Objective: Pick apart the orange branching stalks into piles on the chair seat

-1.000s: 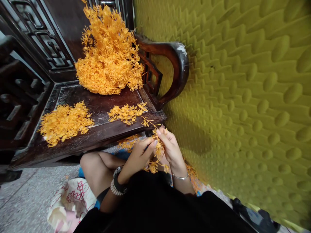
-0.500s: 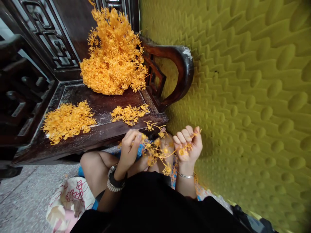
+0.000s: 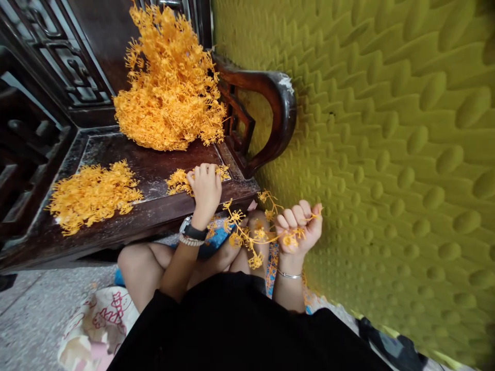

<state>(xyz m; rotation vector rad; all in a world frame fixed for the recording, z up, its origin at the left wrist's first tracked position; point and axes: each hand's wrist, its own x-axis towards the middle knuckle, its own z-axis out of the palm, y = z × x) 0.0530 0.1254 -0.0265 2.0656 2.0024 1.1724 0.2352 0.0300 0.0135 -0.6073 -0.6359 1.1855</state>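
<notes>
1. Using the dark wooden chair seat (image 3: 154, 170) as the landmark here. The right hand (image 3: 298, 226) sits just off the seat's front right corner, out over the person's knees and close to the bumpy yellow-green wall (image 3: 386, 154)
2. That hand's fingers are curled shut into a fist around one end of an orange plastic sprig (image 3: 251, 234). Basically a thin stem with little flower-like bits branching off it
3. The sprig's long axis runs roughly sideways, parallel to the seat's front edge. The gripped end points at the wall, with a short tip poking out past the fist; the free end points back toward the left wrist and droops a bit, hanging below the seat's front edge
4. The left hand (image 3: 205, 188) is up on the seat near its front right corner, palm down, fingers bent over a small loose pile (image 3: 178, 181) of the same orange pieces. Honestly can't tell whether they're actually pinching anything or just resting on it
5. Further left along the seat's front edge there's a bigger flat pile (image 3: 93, 193), and at the back of the seat, against the carved backrest, a big heaped mound (image 3: 170, 87)
6. The curved armrest (image 3: 270, 118) closes off the seat's right side, next to the wall
7. Watch and a beaded bracelet on the left wrist, thin bangle on the right
8. No readable labels, brands or writing anywhere; the printed cloth on the floor below the seat is just a pattern as far as I can see
</notes>
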